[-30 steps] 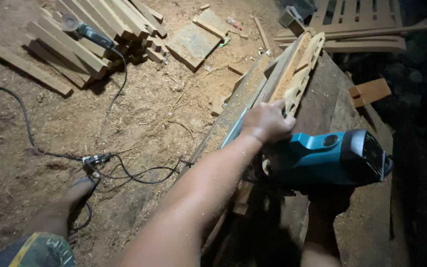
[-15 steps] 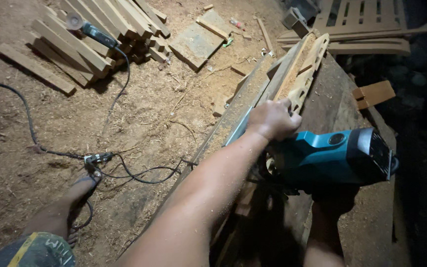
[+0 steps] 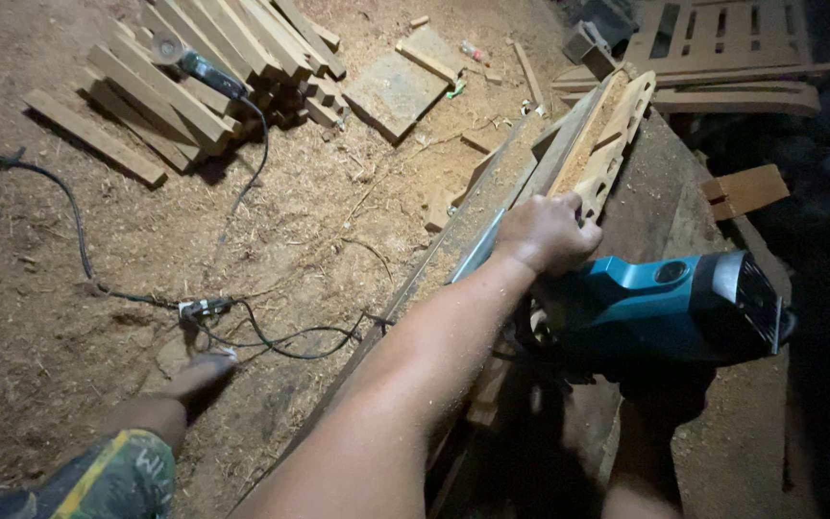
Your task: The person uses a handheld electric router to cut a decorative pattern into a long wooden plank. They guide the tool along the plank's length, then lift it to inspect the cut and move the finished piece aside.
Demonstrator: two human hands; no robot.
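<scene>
Fingers (image 3: pixel 569 207) of left hand (image 3: pixel 545 233) curled down on notched wooden strip (image 3: pixel 612 144) along counter (image 3: pixel 670 207), blue power tool (image 3: pixel 665 308) just beside, right hand's grip hidden beneath it, sawdust floor (image 3: pixel 69 317) left.

Sawdust floor (image 3: pixel 98 288) everywhere — stacked wood slats (image 3: pixel 204 86) lit bright at the far side, black cable (image 3: pixel 69 221) snaking across, deep shadow on the right.

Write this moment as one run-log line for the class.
left hand: pressing on scalloped wooden piece | right hand: hidden under blue power tool | bench: sawdust-covered | floor: stacked slats, cable
</scene>
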